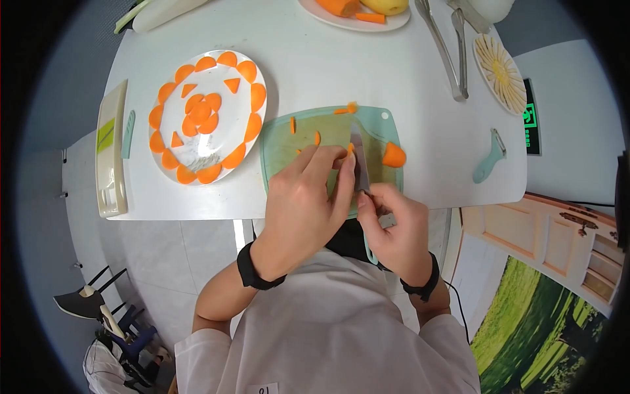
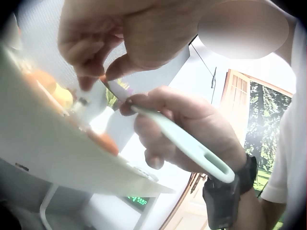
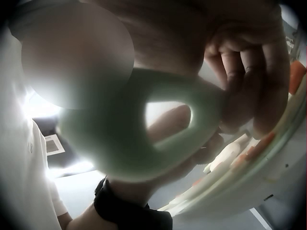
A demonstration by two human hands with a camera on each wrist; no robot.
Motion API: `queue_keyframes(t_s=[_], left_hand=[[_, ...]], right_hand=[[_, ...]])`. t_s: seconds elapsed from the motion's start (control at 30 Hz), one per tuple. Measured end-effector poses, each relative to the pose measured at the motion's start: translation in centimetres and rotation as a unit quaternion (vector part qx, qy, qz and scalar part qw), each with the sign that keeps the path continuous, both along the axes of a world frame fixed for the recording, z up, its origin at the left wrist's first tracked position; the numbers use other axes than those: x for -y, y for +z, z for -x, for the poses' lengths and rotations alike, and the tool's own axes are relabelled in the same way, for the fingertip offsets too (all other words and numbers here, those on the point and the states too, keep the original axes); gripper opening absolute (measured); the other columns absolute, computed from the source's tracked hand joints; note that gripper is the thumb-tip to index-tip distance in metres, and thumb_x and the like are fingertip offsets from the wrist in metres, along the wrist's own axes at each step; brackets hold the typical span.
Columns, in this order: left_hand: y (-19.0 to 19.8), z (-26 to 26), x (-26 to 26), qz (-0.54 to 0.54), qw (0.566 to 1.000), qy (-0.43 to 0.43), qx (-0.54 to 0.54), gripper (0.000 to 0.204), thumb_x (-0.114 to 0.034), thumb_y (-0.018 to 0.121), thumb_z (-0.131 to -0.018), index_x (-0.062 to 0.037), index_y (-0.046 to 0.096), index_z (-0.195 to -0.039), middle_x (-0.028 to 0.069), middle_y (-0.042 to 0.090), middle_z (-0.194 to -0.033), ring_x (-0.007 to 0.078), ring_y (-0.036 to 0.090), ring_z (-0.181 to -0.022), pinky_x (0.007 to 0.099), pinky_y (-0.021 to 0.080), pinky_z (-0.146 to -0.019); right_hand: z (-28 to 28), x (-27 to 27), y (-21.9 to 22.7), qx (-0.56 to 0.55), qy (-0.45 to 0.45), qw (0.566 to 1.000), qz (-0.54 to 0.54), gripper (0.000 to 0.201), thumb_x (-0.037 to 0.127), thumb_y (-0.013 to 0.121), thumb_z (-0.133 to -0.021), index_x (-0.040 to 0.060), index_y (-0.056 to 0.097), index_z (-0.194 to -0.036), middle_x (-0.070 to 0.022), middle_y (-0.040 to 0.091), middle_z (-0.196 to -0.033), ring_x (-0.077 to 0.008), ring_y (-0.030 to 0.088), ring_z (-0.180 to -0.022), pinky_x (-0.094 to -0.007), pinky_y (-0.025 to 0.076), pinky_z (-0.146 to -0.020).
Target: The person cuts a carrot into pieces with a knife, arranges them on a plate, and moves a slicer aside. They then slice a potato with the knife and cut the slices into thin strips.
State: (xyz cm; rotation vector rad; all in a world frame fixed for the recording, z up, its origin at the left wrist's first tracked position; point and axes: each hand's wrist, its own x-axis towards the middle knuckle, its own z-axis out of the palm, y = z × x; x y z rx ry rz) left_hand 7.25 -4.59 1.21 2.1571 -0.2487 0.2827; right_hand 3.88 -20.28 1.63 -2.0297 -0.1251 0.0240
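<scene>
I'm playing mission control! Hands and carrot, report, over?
Left hand: pinching small carrot piece. Right hand: gripping knife. Carrot chunk: on cutting board, right of the knife. In the way: left fingertips, close to blade.

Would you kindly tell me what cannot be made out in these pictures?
Pinched carrot piece: head view, mostly covered by the left hand.
Knife handle: head view, partly behind the right hand.
Far plate: head view, cut off by the top edge.
Green display: left wrist view, characters too blurred.
</scene>
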Motion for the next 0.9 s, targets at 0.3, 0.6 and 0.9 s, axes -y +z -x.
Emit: queue_keyframes(t_s=[0.3,0.6,0.9], left_hand=[[-0.7,0.8,-1.2,-0.117,0.992,0.036,0.003,0.015,-0.005,0.072,-0.087,0.0016,0.066,-0.099,0.0136,0.066,-0.086,0.0285,0.064,-0.061,0.0367,0.051,-0.054],[-3.6,3.7,-2.4,-0.146,0.958,-0.131,0.211,0.028,0.002,0.072,-0.071,0.0003,0.07,-0.098,0.0106,0.069,-0.106,0.0231,0.066,-0.091,0.0315,0.05,-0.063],[-4.0,4.3,-1.6,-0.154,0.965,-0.158,0.143,0.041,0.004,0.075,-0.074,0.0045,0.069,-0.115,0.0135,0.067,-0.123,0.0285,0.067,-0.112,0.0348,0.052,-0.084]], right_hand=[[0.8,2.3,-0.6,0.043,-0.052,0.995,0.07,0.008,0.008,0.07,-0.09,0.0023,0.066,-0.094,-0.0082,0.064,-0.068,-0.0195,0.057,-0.052,-0.0295,0.043,-0.049],[2.3,2.9,-0.4,0.067,-0.016,0.986,0.154,0.01,0.004,0.071,-0.087,0.0033,0.067,-0.095,-0.0072,0.063,-0.069,-0.0247,0.059,-0.054,-0.0333,0.045,-0.049],[3.0,2.3,-1.7,0.119,0.008,0.974,0.191,0.017,0.004,0.073,-0.084,0.0024,0.07,-0.101,-0.0053,0.064,-0.077,-0.023,0.061,-0.056,-0.0334,0.046,-0.049]])
